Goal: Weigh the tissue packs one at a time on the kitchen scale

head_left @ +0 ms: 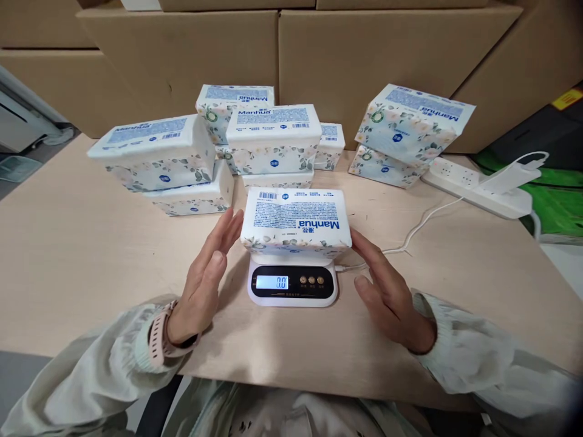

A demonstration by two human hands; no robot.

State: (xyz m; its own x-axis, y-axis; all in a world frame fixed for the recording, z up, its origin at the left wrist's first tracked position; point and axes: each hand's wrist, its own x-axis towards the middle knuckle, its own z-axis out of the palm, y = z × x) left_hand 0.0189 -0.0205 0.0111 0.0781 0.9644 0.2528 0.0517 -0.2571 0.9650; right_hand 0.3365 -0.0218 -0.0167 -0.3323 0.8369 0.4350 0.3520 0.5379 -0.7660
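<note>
A white tissue pack [296, 220] with blue "Manhua" print and a floral band sits over the platform of a small white digital scale [294, 300]; whether it rests its full weight there I cannot tell. The lit scale display [272, 282] reads 0.0. On the left of the pack is my left hand [203, 279], open, fingers stretched out close to its side. My right hand [387, 291] is open too, its fingertips at the pack's right edge, seemingly touching it. The pack hides most of the scale's platform.
More tissue packs stand stacked at the back left [155, 158], back middle [273, 136] and back right [405, 136]. A white power strip [478, 188] with a plugged-in charger lies at right; its white cable [416, 227] runs to the scale. Cardboard boxes [364, 67] wall off the table's rear.
</note>
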